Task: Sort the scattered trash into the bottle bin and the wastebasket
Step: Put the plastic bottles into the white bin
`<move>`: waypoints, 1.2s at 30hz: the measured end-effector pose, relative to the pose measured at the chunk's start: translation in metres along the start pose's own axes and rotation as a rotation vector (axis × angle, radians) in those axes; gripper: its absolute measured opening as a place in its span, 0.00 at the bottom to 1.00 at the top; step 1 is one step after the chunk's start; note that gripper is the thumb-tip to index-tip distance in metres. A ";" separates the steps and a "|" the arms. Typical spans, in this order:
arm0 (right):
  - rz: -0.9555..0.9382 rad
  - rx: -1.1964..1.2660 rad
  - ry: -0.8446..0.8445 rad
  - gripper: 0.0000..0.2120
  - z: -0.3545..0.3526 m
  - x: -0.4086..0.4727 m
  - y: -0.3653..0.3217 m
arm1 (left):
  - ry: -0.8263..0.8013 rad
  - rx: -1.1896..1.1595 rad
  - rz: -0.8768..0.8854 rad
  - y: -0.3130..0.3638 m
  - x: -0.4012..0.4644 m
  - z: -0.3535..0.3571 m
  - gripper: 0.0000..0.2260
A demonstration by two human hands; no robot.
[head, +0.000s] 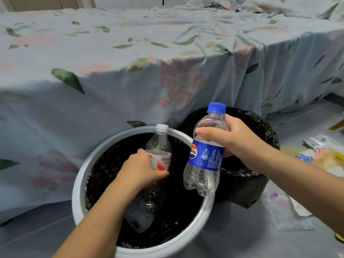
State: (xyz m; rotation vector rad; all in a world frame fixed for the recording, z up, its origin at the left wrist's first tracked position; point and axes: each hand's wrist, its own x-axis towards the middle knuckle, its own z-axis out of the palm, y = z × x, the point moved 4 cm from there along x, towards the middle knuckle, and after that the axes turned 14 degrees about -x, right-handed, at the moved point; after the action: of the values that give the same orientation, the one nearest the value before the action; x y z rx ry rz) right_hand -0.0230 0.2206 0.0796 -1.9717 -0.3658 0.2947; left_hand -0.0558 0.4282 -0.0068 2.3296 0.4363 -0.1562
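A round white bin [87, 164] lined with a black bag stands on the floor just in front of me. My left hand [141, 169] grips a clear bottle with a white cap and red-and-white label [160, 146], upright over the bin's opening. My right hand [230, 138] holds a clear bottle with a blue cap and blue label [205, 153] above the bin's right rim. Another clear bottle [141, 215] lies inside the bin. Behind, to the right, stands a wastebasket lined with a black bag [260, 146].
A bed with a blue floral sheet [130, 62] fills the view behind both containers. Plastic wrappers and bags [316, 157] lie scattered on the grey floor at the right, with a clear plastic bag [290, 211] nearer to me.
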 end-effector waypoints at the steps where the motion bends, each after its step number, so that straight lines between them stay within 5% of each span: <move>1: 0.003 -0.002 -0.002 0.19 0.001 -0.001 0.000 | -0.003 0.016 -0.003 -0.001 0.000 0.002 0.35; 9: 0.010 0.015 -0.013 0.21 0.000 -0.007 0.000 | -0.170 0.193 -0.061 -0.006 0.003 0.019 0.37; 20: -0.026 -0.058 -0.017 0.16 0.030 0.024 0.007 | -0.064 0.285 0.404 -0.018 -0.014 -0.060 0.15; 24: -0.073 -0.341 -0.131 0.20 0.063 0.042 0.011 | -0.102 0.361 0.496 -0.031 -0.027 -0.063 0.16; 30: -0.178 -0.667 -0.393 0.23 0.111 0.049 0.030 | -0.118 0.495 0.569 -0.045 -0.043 -0.069 0.30; 36: -0.184 -0.971 -0.554 0.21 0.133 0.045 0.051 | -0.019 0.620 0.682 -0.059 -0.049 -0.064 0.25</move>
State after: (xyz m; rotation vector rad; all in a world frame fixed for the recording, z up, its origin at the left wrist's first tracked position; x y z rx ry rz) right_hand -0.0235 0.3291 -0.0234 -2.7448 -1.2179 0.6271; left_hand -0.1234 0.4993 0.0120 2.9299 -0.5025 0.0265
